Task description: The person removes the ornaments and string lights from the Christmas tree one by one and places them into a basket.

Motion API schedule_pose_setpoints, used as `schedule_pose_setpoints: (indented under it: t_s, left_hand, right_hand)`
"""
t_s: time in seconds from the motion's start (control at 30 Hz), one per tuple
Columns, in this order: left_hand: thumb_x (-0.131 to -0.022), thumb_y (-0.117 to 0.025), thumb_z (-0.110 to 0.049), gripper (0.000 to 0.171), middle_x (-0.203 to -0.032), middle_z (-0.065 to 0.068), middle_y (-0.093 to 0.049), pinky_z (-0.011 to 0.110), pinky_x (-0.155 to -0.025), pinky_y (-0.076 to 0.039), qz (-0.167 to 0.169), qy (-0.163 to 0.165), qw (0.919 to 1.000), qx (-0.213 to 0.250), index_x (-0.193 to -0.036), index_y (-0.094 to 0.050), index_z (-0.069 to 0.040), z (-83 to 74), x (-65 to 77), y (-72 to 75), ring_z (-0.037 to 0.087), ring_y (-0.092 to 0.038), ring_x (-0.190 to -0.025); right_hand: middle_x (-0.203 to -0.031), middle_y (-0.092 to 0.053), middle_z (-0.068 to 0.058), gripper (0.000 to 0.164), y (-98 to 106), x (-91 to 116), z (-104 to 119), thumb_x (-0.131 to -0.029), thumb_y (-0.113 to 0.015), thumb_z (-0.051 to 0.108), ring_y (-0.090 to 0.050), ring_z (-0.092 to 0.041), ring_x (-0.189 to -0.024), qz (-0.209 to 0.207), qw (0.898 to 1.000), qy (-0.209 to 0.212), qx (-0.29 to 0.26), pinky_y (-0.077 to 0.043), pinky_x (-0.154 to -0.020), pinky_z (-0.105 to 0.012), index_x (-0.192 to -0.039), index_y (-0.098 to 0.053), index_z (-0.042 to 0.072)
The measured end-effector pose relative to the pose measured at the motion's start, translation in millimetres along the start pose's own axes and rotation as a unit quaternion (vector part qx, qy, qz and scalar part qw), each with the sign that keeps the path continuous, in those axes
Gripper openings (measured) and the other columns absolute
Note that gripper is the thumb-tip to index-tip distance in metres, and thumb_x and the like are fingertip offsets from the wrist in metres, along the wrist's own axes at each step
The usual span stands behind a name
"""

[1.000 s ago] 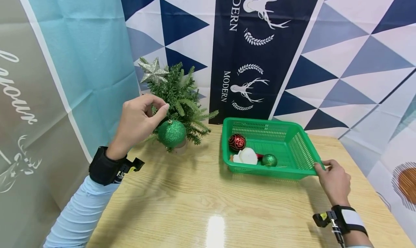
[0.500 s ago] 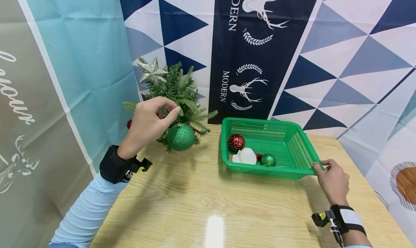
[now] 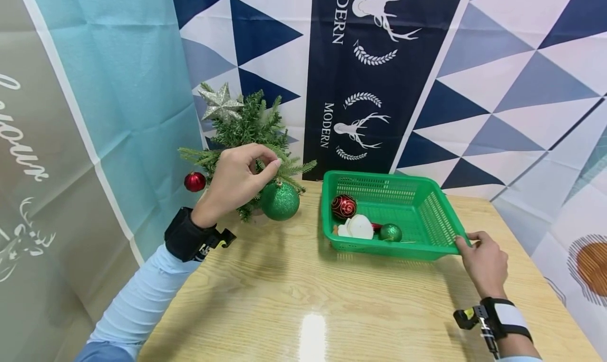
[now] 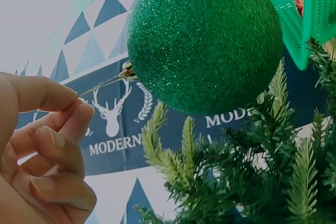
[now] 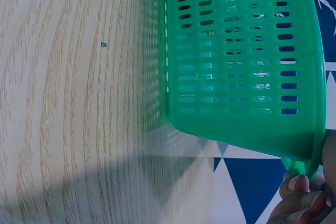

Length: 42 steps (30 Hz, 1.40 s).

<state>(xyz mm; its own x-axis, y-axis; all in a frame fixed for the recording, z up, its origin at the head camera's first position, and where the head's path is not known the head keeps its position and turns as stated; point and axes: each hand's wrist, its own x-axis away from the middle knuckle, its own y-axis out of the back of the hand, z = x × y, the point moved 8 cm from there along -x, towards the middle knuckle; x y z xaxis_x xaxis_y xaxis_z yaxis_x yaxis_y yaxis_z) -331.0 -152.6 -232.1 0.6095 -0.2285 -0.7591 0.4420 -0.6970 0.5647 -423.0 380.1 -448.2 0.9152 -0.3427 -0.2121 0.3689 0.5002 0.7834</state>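
My left hand pinches the thin gold string of a glittery green Christmas ball between thumb and forefinger. The ball hangs below the fingertips, in front of the right-side branches of a small artificial Christmas tree. In the left wrist view the green ball fills the upper middle, with branches under it. My right hand grips the near right corner of a green plastic basket; the right wrist view shows its fingers curled at the rim.
Inside the basket lie a red ball with swirls, a white ornament and a small green ball. A silver star tops the tree, and a red ball hangs at its left. Patterned cloth walls stand behind the wooden table.
My left hand has moved right across the tree's front, carrying the green ball by its string. The red ball on the left branch has come into view. My right hand keeps its hold.
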Motion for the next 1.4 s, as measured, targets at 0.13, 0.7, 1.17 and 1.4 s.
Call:
schedule_pose_setpoints:
  t_s: [0.13,0.7,1.17,1.4]
  left_hand:
    - [-0.104,-0.064,-0.018,0.013,-0.097,0.001,-0.069,0.032,-0.070,-0.037,0.008,0.001,1.0000,-0.001,-0.104,-0.075,-0.012,-0.5,-2.1,-7.3,0.010,-0.043,-0.069]
    - [-0.100,-0.069,-0.018,0.010,-0.090,0.000,-0.071,0.031,-0.063,-0.037,0.028,-0.018,0.9993,0.013,-0.097,-0.076,-0.012,0.8,-23.2,-42.5,0.011,-0.043,-0.060]
    - [-0.102,-0.067,-0.020,0.012,-0.090,-0.001,-0.070,0.032,-0.062,-0.034,0.032,-0.019,0.9986,0.038,-0.097,-0.076,-0.013,0.4,-35.5,-61.5,0.013,-0.040,-0.060]
    - [-0.099,-0.069,-0.016,0.009,-0.089,0.000,-0.071,0.030,-0.058,-0.034,0.042,-0.009,0.9982,0.043,-0.098,-0.077,-0.011,0.4,-37.1,-69.4,0.013,-0.043,-0.057]
  right_hand:
    - [-0.086,-0.061,-0.017,0.049,0,1,0,-0.102,-0.056,0.034,-0.051,-0.032,-0.074,0.002,1.000,-0.002,-0.001,-0.036,-0.052,-0.038,-0.129,-0.062,-0.006]
    - [-0.088,-0.061,-0.018,0.048,-1,3,-3,-0.102,-0.057,0.033,-0.051,-0.032,-0.075,0.003,1.000,-0.003,-0.003,-0.036,-0.052,-0.038,-0.129,-0.062,-0.006]
    - [-0.083,-0.060,-0.015,0.047,1,2,2,-0.102,-0.058,0.032,-0.050,-0.030,-0.072,-0.005,1.000,0.001,-0.005,-0.036,-0.052,-0.038,-0.128,-0.062,-0.006]
    - [-0.083,-0.060,-0.015,0.047,2,2,2,-0.102,-0.058,0.033,-0.050,-0.030,-0.071,-0.004,1.000,-0.001,-0.006,-0.036,-0.052,-0.038,-0.128,-0.062,-0.006]
